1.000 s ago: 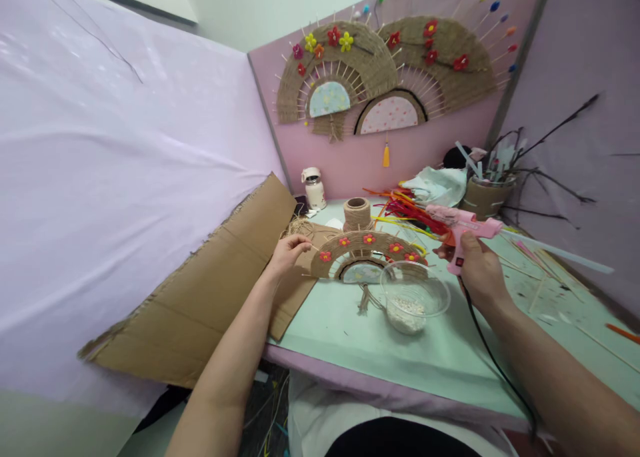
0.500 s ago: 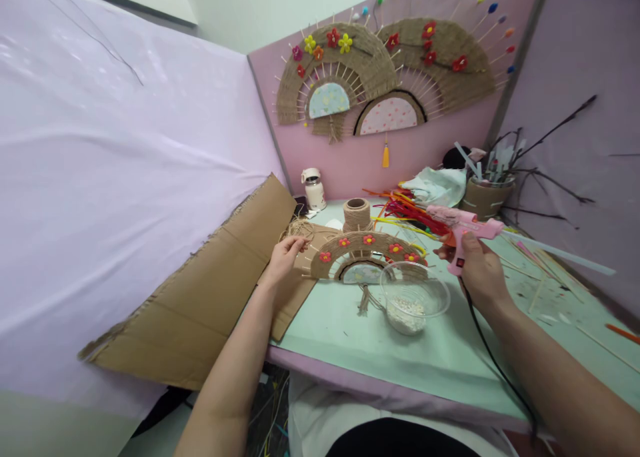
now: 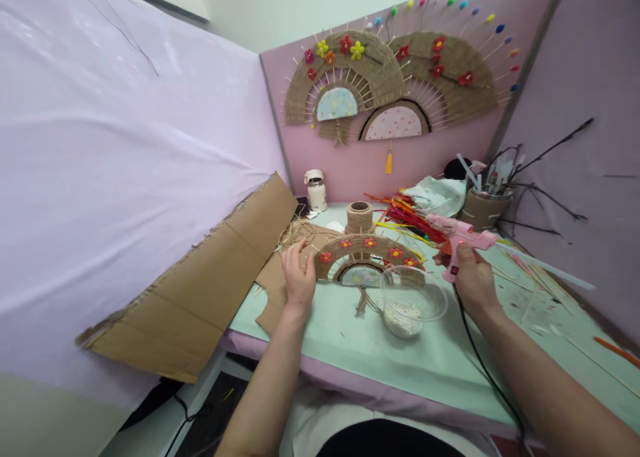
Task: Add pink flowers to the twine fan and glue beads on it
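In my right hand [image 3: 473, 274] is a pink hot glue gun [image 3: 457, 240], its nozzle toward the left and a long glue stick [image 3: 547, 265] out of its back. My left hand [image 3: 299, 276] has its fingers stretched out at the left end of a woven twine fan [image 3: 334, 270] with red flowers; whether it touches the fan I cannot tell. Before the fan stands a clear plastic bowl [image 3: 404, 320] of small white pieces, and a twine tassel [image 3: 362, 302] lies beside it. Behind the fan is a spool of twine [image 3: 359, 218].
A large cardboard sheet [image 3: 200, 290] leans at the left, with flat cardboard [image 3: 273, 290] next to it. Red pipe cleaners [image 3: 407, 217], a pot with twigs [image 3: 485, 207] and a white bottle [image 3: 315, 192] stand behind. The glue gun's black cord [image 3: 483, 357] hangs over the table's front.
My left hand has gone from a pinch to outstretched fingers and moved slightly down and right. The glue gun has shifted a little left and down. The flat cardboard is more uncovered.
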Demonstrator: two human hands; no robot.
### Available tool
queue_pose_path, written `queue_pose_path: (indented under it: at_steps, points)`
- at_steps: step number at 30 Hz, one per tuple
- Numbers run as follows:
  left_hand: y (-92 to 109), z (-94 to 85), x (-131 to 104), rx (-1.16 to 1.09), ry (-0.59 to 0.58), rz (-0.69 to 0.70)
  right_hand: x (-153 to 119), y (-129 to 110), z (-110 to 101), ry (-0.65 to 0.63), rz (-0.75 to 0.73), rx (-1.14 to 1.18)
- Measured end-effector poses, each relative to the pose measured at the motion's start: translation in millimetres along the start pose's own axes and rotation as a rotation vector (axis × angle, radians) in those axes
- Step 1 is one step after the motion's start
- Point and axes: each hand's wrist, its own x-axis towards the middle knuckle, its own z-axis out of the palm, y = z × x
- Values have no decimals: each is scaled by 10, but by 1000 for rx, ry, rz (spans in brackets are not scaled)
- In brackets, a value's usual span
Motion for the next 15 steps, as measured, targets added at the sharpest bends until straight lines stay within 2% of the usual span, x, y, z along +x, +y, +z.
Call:
queue_pose_path:
  at_steps: [5,15]
  points:
    - [-93,35,25,21,-51,-11,-7,58,36,-52,-45,-36]
    - [-94,145,22,-67,-1,-169,31,170,81,-16,75,35]
